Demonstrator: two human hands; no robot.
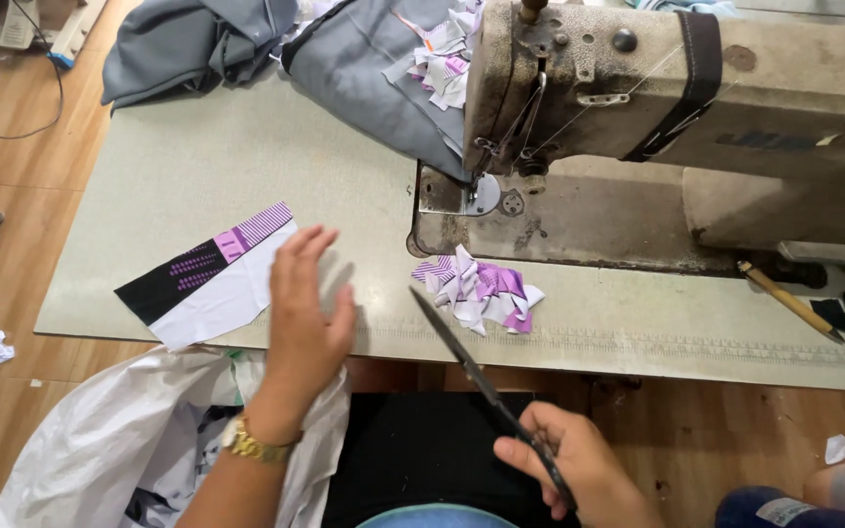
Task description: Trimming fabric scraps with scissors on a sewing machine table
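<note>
Pale green table (178, 176) over wood floor (2, 196). Left hand (307, 308) open, empty, beside fabric piece (209, 276); right hand (579, 469) grips scissors (471, 367) (blades apparently closed).

Labels and a bag at the sewing counter

A loose heap of purple-and-white woven labels (478, 288) lies on the counter (198, 166); another heap (445, 61) rests on grey cloth; a white plastic bag (100, 440) sits below.

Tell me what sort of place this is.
Probably a garment sewing workshop: an industrial sewing machine on a worktable, grey cloth piled behind, fabric offcuts, and scissors in the right hand.
</note>
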